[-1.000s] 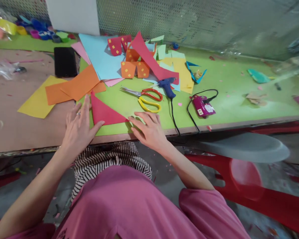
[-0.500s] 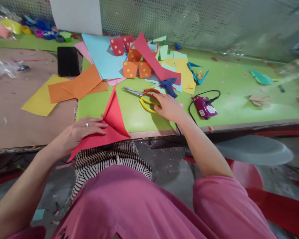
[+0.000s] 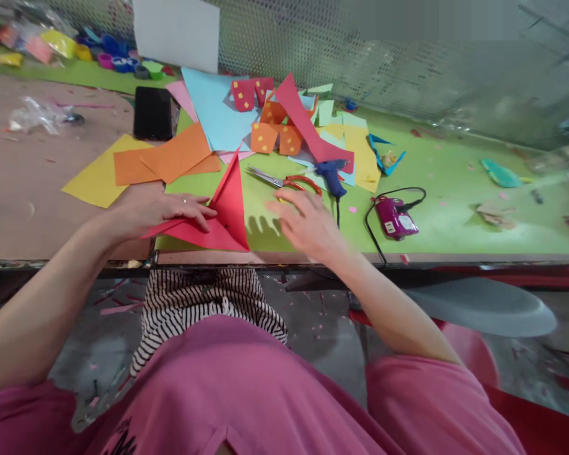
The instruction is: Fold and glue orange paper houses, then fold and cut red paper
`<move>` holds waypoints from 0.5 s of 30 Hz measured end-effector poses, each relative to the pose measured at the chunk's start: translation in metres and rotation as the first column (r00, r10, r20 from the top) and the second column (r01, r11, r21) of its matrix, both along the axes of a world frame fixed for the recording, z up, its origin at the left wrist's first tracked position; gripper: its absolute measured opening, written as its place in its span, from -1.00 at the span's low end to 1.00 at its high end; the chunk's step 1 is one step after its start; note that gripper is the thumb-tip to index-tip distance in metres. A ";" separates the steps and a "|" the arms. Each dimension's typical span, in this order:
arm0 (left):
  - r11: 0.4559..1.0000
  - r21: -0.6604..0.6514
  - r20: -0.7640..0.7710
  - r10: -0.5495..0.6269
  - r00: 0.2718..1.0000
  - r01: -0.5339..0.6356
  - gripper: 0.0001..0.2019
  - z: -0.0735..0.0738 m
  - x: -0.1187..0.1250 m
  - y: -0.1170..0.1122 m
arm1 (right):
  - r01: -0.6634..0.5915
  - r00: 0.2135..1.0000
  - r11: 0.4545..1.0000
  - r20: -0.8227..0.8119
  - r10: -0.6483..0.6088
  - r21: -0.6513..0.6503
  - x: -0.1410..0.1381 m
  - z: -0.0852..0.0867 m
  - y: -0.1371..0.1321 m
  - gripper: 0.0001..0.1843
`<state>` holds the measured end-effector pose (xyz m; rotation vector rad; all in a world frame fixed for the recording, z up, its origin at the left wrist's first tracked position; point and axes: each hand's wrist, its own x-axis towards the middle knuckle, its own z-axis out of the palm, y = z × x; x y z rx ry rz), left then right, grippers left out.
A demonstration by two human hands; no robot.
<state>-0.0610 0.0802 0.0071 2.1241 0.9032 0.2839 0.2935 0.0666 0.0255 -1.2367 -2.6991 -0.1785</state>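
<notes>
My left hand lies with its fingers stretched flat on a folded red paper triangle at the table's front edge. One flap of that paper stands up to a point. My right hand hovers just right of the paper, blurred, with its fingers spread and nothing visibly in them. It covers the near handle of the red-and-yellow scissors, whose blades point left on the green mat.
A blue glue gun and a pink device with a black cord lie right of the scissors. Orange, yellow and light blue sheets, cut paper shapes and a black phone lie behind. A grey stool stands at the right.
My left hand lifted the red paper off the table, then set it back near the edge with one flap raised. My right hand went to the scissors and now drifts left over them.
</notes>
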 end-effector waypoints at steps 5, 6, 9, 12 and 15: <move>0.988 -0.053 0.069 -0.143 0.987 0.146 -0.45 0.013 -0.007 0.019 | 0.294 0.956 0.956 -0.014 -0.293 0.017 -0.004 -0.010 0.000 -0.40; 0.987 -0.067 0.072 -0.144 0.987 0.149 -0.44 0.017 -0.008 0.019 | 0.353 0.935 0.935 -0.009 -0.353 -0.026 0.002 -0.011 0.007 -0.39; 0.996 -0.063 0.077 -0.053 0.996 0.057 -0.48 0.024 -0.010 0.016 | 0.368 0.929 0.913 0.038 -0.367 -0.176 0.022 -0.010 0.032 -0.41; 0.999 -0.021 0.151 0.030 0.988 -0.027 -0.60 0.017 -0.012 0.013 | 0.365 0.930 0.893 0.062 -0.362 -0.261 0.031 -0.003 0.052 -0.39; 0.998 0.028 0.331 0.043 0.943 -0.055 -0.68 0.008 -0.012 0.009 | 0.402 0.914 0.849 0.089 -0.397 -0.341 0.027 0.004 0.063 -0.40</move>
